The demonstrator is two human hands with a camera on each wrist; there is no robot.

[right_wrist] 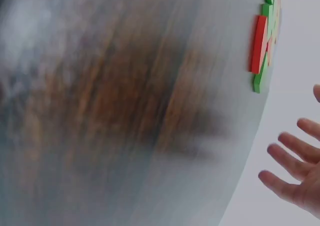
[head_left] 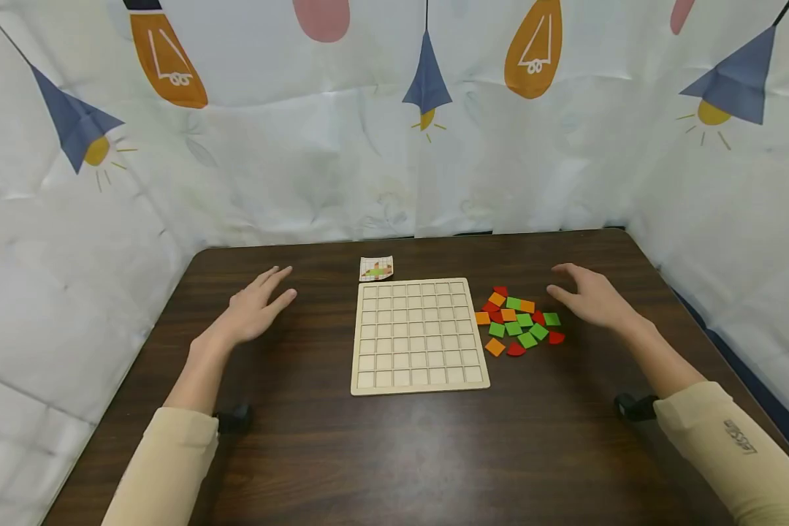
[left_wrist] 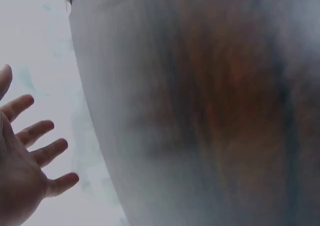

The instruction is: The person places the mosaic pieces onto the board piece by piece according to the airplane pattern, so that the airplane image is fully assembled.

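My left hand (head_left: 253, 310) is over the left part of the dark table, fingers spread and holding nothing. In the left wrist view the same hand (left_wrist: 25, 171) shows its fingers apart. Over the right side, my right hand (head_left: 592, 296) is relaxed with nothing in it, just right of a loose pile of small red, orange and green tiles (head_left: 513, 329). A pale wooden grid board (head_left: 418, 340) lies between the hands, its squares bare. Behind its far left corner is a small pattern card (head_left: 376, 269). A red tile (right_wrist: 258, 44) appears in the right wrist view.
The dark wood-grain table (head_left: 394, 453) ends at a far edge against a white curtain (head_left: 289, 161) printed with lamps and bulbs. Curtain also hangs on both sides. Dark wrist cameras sit under both cuffs.
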